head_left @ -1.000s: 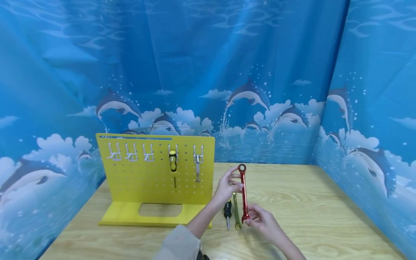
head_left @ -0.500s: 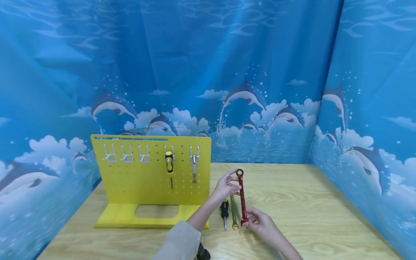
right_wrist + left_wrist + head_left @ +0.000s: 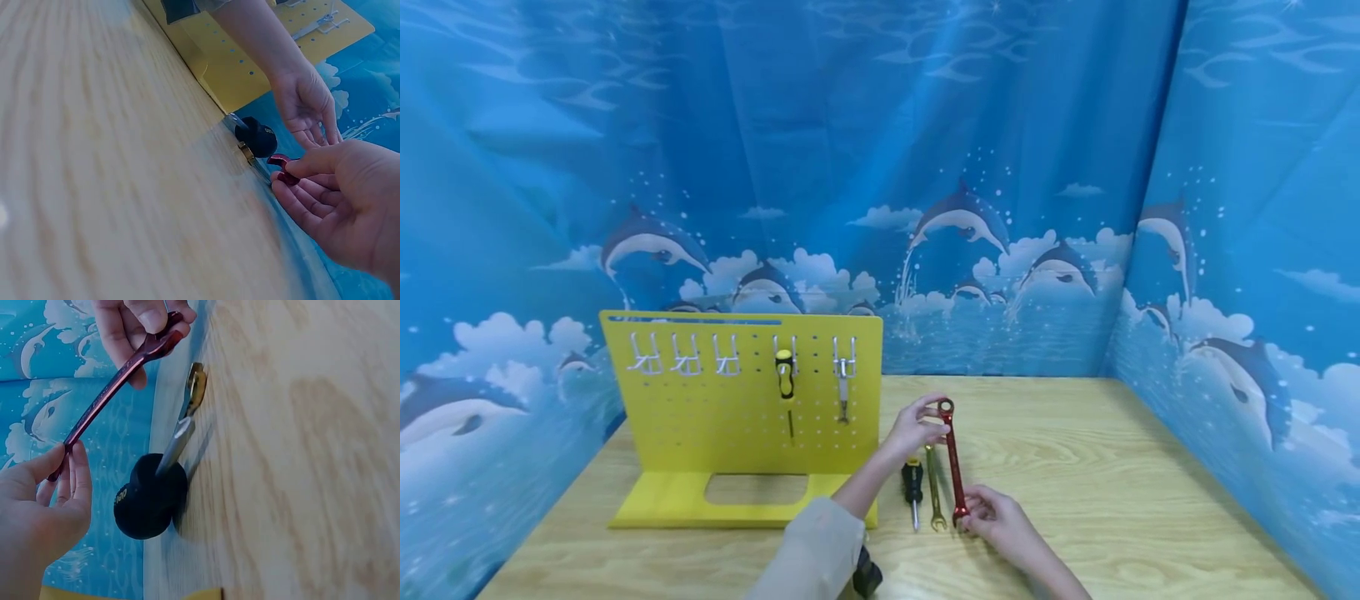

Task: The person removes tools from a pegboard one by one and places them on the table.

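Note:
Above the wooden table, both hands hold a shiny red combination wrench (image 3: 956,471) by its two ends. My left hand (image 3: 916,429) pinches it near the ring end, thumb and fingers on either side, as the left wrist view shows. The open-jawed end is between the thumb and fingers of my right hand (image 3: 350,200); in the right wrist view most of the wrench is hidden behind that hand. To the left of the red wrench, a gold-coloured wrench (image 3: 935,492) and a black-handled screwdriver (image 3: 912,482) lie side by side on the table.
A yellow pegboard stand (image 3: 730,425) occupies the left of the table (image 3: 1075,467). From its hooks hang a yellow-black screwdriver (image 3: 786,377) and a small silver wrench-like tool (image 3: 843,393). Several bare hooks (image 3: 686,360) are at its upper left. A dolphin-print curtain (image 3: 820,167) surrounds the table.
The head view has shifted slightly to the right. Both hands keep their hold on the red wrench, whose ring end has come down a little.

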The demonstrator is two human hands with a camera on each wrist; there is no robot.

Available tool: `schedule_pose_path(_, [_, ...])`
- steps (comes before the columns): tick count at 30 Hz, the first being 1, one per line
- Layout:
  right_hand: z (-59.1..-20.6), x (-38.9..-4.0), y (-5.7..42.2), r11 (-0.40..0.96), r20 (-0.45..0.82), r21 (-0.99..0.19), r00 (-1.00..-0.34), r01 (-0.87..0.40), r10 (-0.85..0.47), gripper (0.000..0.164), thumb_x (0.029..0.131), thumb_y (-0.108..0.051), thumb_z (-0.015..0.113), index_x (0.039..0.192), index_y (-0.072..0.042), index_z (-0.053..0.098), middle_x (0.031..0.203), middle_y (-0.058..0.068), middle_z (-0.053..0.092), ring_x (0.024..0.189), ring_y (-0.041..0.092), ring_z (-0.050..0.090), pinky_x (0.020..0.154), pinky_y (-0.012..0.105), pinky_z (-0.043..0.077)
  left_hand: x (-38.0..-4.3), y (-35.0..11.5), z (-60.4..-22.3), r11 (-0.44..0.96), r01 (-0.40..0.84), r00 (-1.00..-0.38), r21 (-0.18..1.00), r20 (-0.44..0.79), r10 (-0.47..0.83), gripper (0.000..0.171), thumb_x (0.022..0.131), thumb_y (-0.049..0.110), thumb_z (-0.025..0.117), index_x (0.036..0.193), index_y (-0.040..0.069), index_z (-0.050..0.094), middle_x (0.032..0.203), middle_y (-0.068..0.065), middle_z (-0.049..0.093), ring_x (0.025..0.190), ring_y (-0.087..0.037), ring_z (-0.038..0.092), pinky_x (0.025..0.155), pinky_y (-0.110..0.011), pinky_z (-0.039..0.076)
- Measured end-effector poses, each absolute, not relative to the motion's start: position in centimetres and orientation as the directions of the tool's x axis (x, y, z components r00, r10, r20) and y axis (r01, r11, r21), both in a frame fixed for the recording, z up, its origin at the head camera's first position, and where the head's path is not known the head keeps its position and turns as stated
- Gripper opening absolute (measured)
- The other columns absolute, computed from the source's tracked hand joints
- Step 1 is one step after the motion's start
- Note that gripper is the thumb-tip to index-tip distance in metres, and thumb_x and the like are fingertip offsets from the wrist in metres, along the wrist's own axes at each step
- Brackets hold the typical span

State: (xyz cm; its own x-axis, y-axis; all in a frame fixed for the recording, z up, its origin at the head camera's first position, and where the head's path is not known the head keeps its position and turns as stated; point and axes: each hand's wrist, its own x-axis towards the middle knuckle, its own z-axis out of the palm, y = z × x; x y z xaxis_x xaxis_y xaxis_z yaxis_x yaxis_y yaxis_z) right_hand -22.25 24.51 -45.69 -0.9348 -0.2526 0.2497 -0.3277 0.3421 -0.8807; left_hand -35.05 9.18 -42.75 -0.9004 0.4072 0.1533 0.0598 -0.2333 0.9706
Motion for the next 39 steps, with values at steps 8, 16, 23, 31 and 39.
schedule_pose_path(8, [-46.1, -22.3, 24.5, 0.366, 0.201, -0.89, -0.955, -0.272, -0.219, 0.044, 0.073, 0.007, 0.065, 0.114, 0.016, 0.049, 0.087, 0.012, 0.059, 0.074, 0.016, 0.057, 0.066, 0.023, 0.051, -35.8, 9.0, -43.4, -0.084, 0.148, -0.907, 0.985, 0.169, 0.387, 0.045, 0.08, -0.009, 0.064, 0.123, -0.005, 0.052, 0.106, -0.014, 0.058, 0.084, -0.024, 0.063, 0.075, -0.033, 0.054])
schedule_pose_path(16, [-46.5, -22.3, 24.1, 0.367, 0.187, -0.9, -0.968, -0.237, -0.168, 0.045, 0.07, 0.009, 0.066, 0.113, 0.013, 0.052, 0.086, 0.009, 0.058, 0.074, 0.015, 0.054, 0.064, 0.022, 0.05, -36.3, 8.7, -44.3, -0.058, 0.202, -0.905, 0.978, 0.209, 0.37, 0.041, 0.082, -0.007, 0.062, 0.122, -0.006, 0.054, 0.107, -0.018, 0.059, 0.089, -0.028, 0.062, 0.078, -0.037, 0.052])
schedule_pose_path(23, [-46.7, -22.0, 23.4, 0.402, 0.217, -0.884, -0.971, -0.239, -0.099, 0.04, 0.069, 0.01, 0.066, 0.108, 0.011, 0.056, 0.082, 0.007, 0.06, 0.071, 0.013, 0.055, 0.063, 0.022, 0.051, -36.9, 8.7, -44.8, 0.034, 0.245, -0.908, 0.969, 0.217, 0.359, 0.035, 0.083, 0.001, 0.064, 0.118, -0.001, 0.059, 0.11, -0.014, 0.062, 0.095, -0.026, 0.06, 0.081, -0.033, 0.051])
schedule_pose_path(31, [-46.6, -21.6, 22.7, 0.479, 0.27, -0.842, -0.963, -0.246, -0.02, 0.033, 0.071, 0.008, 0.068, 0.103, 0.012, 0.061, 0.077, 0.006, 0.063, 0.067, 0.01, 0.058, 0.062, 0.021, 0.051, -37.4, 8.8, -45.1, 0.084, 0.332, -0.876, 0.94, 0.274, 0.397, 0.036, 0.083, -0.002, 0.064, 0.118, -0.007, 0.057, 0.108, -0.018, 0.062, 0.098, -0.029, 0.059, 0.081, -0.031, 0.051])
schedule_pose_path(39, [-46.5, -21.4, 22.4, 0.586, 0.337, -0.77, -0.941, -0.251, 0.04, 0.027, 0.068, 0.009, 0.071, 0.095, 0.009, 0.066, 0.074, 0.002, 0.058, 0.065, 0.009, 0.056, 0.059, 0.021, 0.051, -36.1, 8.4, -44.2, 0.062, 0.365, -0.863, 0.929, 0.312, 0.396, 0.031, 0.081, -0.008, 0.063, 0.111, -0.013, 0.056, 0.102, -0.027, 0.061, 0.093, -0.037, 0.059, 0.08, -0.036, 0.051])
